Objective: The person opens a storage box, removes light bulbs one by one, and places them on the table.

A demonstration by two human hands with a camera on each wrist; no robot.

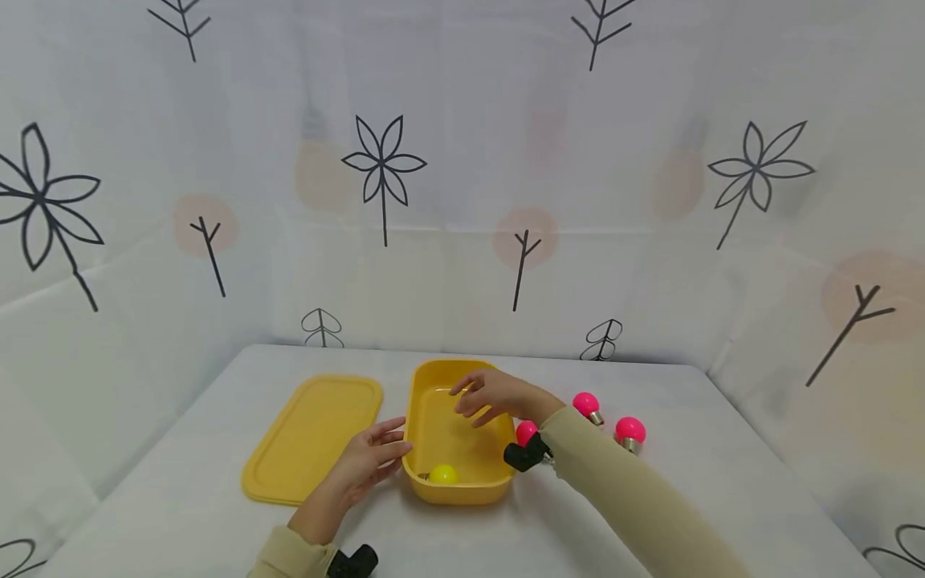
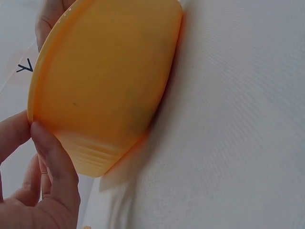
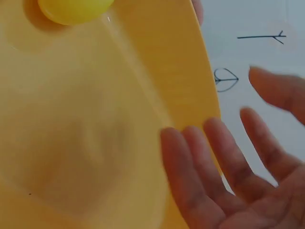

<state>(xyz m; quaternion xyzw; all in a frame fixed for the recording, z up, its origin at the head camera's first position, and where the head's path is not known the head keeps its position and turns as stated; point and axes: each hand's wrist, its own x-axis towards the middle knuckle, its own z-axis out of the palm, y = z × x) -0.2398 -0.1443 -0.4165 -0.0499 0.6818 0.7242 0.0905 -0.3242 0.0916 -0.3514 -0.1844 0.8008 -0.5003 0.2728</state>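
Note:
A deep yellow plastic container (image 1: 462, 494) stands on the table, with a yellow light bulb (image 1: 443, 474) lying inside at its near left corner. My left hand (image 1: 361, 464) pinches the container's left rim between thumb and fingers; the left wrist view shows the thumb (image 2: 50, 148) against the outer wall. Over the container's far right part hovers my right hand (image 1: 502, 392), fingers spread and loosely bent, holding nothing. In the right wrist view those fingers (image 3: 228, 157) overlap the container's side, away from the bulb (image 3: 75, 8).
To the left lies a flat yellow lid (image 1: 318, 429). Three pink light bulbs rest right of the container: one at the back (image 1: 585, 403), another farther right (image 1: 630, 431), and a third pink bulb (image 1: 526, 432) partly hidden by my right wrist. A patterned white curtain (image 1: 448, 273) hangs behind the table.

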